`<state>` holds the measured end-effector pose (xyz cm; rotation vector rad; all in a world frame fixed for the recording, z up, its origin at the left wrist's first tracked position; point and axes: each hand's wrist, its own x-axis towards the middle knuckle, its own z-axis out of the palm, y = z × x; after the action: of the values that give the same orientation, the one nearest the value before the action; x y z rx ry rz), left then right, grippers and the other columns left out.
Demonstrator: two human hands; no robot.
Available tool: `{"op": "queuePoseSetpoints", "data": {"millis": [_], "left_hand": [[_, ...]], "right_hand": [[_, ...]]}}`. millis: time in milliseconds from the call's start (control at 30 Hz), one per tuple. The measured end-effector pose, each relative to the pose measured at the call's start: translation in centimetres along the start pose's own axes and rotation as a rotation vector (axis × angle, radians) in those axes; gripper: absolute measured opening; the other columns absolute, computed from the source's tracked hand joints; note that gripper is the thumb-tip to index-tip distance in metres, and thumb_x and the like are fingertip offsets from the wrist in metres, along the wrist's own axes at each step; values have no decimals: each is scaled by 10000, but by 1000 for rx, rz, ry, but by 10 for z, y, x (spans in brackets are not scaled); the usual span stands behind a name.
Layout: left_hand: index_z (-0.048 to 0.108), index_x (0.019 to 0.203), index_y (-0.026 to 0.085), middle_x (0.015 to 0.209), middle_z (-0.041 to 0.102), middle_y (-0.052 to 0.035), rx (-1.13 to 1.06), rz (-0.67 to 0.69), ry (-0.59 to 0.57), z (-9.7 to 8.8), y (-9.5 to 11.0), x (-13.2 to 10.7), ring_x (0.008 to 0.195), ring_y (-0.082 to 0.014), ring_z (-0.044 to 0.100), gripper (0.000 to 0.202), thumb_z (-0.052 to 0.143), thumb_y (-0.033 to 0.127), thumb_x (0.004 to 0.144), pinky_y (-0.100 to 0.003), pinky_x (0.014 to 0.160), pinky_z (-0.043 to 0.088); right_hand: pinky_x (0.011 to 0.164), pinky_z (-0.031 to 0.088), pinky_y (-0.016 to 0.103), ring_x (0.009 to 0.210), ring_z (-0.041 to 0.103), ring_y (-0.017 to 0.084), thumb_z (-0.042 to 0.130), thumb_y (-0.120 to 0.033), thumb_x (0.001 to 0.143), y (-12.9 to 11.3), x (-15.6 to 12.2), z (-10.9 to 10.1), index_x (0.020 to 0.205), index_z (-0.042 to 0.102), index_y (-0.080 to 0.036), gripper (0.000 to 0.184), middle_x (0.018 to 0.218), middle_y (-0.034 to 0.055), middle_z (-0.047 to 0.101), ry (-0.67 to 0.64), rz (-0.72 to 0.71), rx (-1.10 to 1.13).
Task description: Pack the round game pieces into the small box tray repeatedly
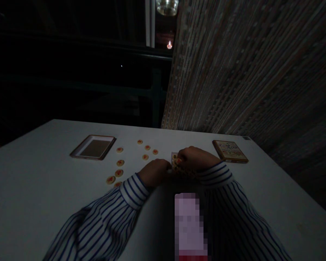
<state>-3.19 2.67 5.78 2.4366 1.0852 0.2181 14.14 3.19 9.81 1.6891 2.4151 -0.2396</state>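
Both hands meet at the middle of a pale table (38, 181) in dim light. My left hand (155, 172) is closed, its fingertips pinching the edge of a small sheet of round tokens (176, 161). My right hand (195, 158) is curled over the same sheet from the right, fingers pressed on it. Both arms wear white sleeves with dark stripes. Several loose round tokens (120, 162) with red marks lie on the table to the left of my hands, and more tokens (147, 147) lie just beyond them.
A shallow open box half (93, 147) lies at the left back of the table. A flat printed box lid (230, 151) lies at the right. A textured brick-like wall (247, 72) rises on the right. Behind the table is darkness with a small flame (169, 45).
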Motion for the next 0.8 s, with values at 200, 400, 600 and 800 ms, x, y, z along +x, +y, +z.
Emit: {"op": "queuePoseSetpoints", "data": {"millis": [200,400,600,800], "left_hand": [[662,777,172,701,643,-83,84,13,-6,3,2,0,639,-181,581,232,488,313,714,-249,527,359],[662,761,166,699,638,-88,111,-13,-16,4,4,1,655,-193,590,226,503,319,712,-255,543,378],[651,712,146,686,635,-91,93,-8,3,5,4,1,640,-193,594,243,489,325,730,-250,522,377],[650,705,146,689,638,-95,111,-3,17,6,4,1,623,-179,586,241,481,314,737,-245,513,370]], "right_hand": [[564,358,232,721,577,161,521,-314,709,0,8,8,894,631,-173,257,849,88,636,-43,-3,-35],[586,363,236,737,578,163,506,-324,717,0,9,12,899,632,-180,264,865,89,640,-52,-7,-30],[559,350,233,717,575,161,496,-305,695,0,10,14,932,629,-182,298,878,94,638,-52,-5,-30],[576,358,236,735,575,166,495,-311,702,-1,11,15,934,631,-184,297,891,94,637,-59,-4,-23]]}}
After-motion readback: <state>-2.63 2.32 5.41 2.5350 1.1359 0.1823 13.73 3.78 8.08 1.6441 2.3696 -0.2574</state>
